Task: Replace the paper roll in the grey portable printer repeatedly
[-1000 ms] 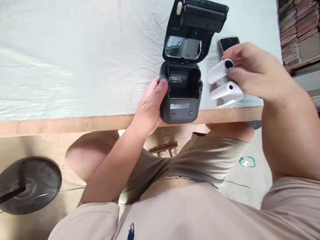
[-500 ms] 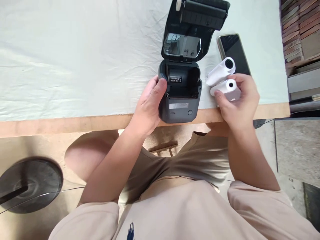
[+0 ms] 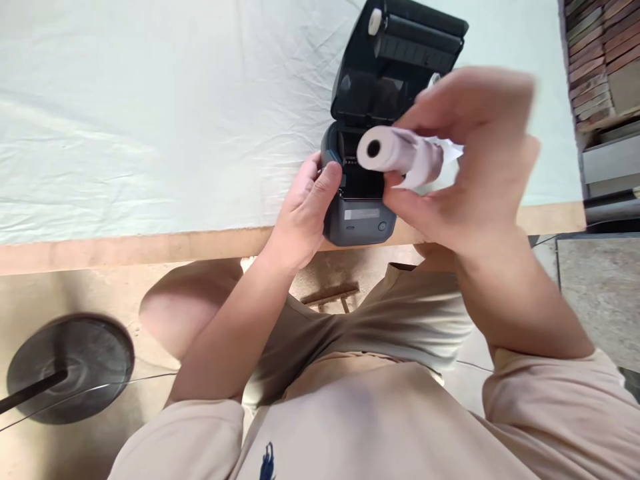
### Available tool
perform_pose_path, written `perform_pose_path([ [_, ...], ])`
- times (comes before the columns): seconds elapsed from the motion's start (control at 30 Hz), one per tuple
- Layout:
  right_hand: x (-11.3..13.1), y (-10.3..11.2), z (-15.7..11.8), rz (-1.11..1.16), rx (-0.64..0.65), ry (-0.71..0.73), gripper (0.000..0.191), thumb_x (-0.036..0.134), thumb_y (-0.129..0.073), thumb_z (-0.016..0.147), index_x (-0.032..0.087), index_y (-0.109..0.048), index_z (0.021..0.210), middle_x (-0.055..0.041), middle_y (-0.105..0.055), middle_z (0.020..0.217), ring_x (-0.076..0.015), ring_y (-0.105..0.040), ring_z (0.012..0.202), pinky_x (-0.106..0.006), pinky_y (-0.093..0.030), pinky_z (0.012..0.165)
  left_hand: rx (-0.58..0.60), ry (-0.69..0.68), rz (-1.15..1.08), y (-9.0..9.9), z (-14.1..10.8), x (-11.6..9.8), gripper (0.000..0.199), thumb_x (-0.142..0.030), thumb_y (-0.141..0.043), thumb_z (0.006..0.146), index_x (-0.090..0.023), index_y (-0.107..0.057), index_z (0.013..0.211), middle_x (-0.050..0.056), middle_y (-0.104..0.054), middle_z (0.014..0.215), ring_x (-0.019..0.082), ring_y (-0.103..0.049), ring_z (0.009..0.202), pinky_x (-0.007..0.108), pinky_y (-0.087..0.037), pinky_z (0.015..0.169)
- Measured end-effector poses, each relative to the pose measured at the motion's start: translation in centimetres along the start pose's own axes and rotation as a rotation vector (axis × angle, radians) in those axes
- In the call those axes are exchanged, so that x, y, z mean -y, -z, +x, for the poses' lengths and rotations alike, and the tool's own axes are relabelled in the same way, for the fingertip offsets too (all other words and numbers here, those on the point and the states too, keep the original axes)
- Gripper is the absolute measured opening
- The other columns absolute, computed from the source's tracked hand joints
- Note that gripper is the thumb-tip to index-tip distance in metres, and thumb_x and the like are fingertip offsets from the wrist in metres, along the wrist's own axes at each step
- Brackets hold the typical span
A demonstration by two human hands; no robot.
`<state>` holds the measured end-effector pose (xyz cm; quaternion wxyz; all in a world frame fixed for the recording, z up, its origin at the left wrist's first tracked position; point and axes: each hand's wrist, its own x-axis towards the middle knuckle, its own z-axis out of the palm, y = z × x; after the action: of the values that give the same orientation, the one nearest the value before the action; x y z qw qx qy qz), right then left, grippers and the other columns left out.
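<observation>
A dark grey label printer [image 3: 363, 223] stands at the table's front edge, its lid [image 3: 395, 60] raised. My left hand [image 3: 310, 207] grips the printer's left side, thumb on the rim of the open compartment. Above the right part of that compartment, my right hand [image 3: 465, 160] holds a small white paper roll [image 3: 400, 157] between thumb and fingers. The roll lies sideways with its dark core hole facing left, and a loose paper flap hangs from it. My right hand is slightly blurred and covers the area right of the printer.
A pale cloth [image 3: 150, 133] covers the table, which has a bare wooden front edge [image 3: 125, 250]. A round black stand base [image 3: 70, 370] with a pole is on the floor at the left. Stacked reddish pieces [image 3: 590, 60] are beyond the table's right side.
My right hand has lifted one paper roll and moved left, over the printer. The second roll and the phone are now mostly or wholly hidden behind that hand. My left hand keeps its hold.
</observation>
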<state>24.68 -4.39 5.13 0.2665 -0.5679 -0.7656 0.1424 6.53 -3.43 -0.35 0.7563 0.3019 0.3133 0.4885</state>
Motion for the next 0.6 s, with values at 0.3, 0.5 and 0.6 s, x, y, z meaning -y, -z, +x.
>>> perform_pose_path([
  [0.3, -0.3, -0.7, 0.4, -0.203, -0.199, 0.277, 0.014, 0.025, -0.056, 0.099, 0.028, -0.065, 0.089, 0.0015, -0.078, 0.086, -0.0213, -0.076, 0.083, -0.041, -0.056, 0.081, -0.013, 0.03, -0.116, 0.1, 0.3, 0.4, 0.017, -0.039, -0.067, 0.106, -0.023, -0.069, 0.11, 0.006, -0.075, 0.111, 0.029, -0.07, 0.135, 0.037, -0.059, 0.112],
  [0.5, -1.5, -2.2, -0.9, 0.007, -0.261, 0.492, 0.016, 0.044, -0.061, 0.1, 0.031, -0.069, 0.099, 0.0032, -0.081, 0.095, -0.0247, -0.08, 0.095, -0.046, -0.06, 0.086, 0.007, 0.123, 0.001, 0.0, -0.2, -0.9, 0.031, -0.022, -0.083, 0.088, -0.025, -0.066, 0.114, 0.002, -0.076, 0.106, 0.027, -0.078, 0.119, 0.035, -0.062, 0.103],
  [0.6, -2.3, -2.4, -0.2, 0.181, -0.45, 0.375, 0.01, 0.039, -0.061, 0.097, 0.031, -0.064, 0.102, -0.0002, -0.071, 0.095, -0.0223, -0.071, 0.092, -0.042, -0.055, 0.079, -0.072, 0.205, -0.025, -0.1, -0.4, -1.3, 0.058, -0.008, -0.086, 0.073, -0.027, -0.069, 0.125, 0.0, -0.078, 0.106, 0.032, -0.074, 0.133, 0.041, -0.06, 0.114],
])
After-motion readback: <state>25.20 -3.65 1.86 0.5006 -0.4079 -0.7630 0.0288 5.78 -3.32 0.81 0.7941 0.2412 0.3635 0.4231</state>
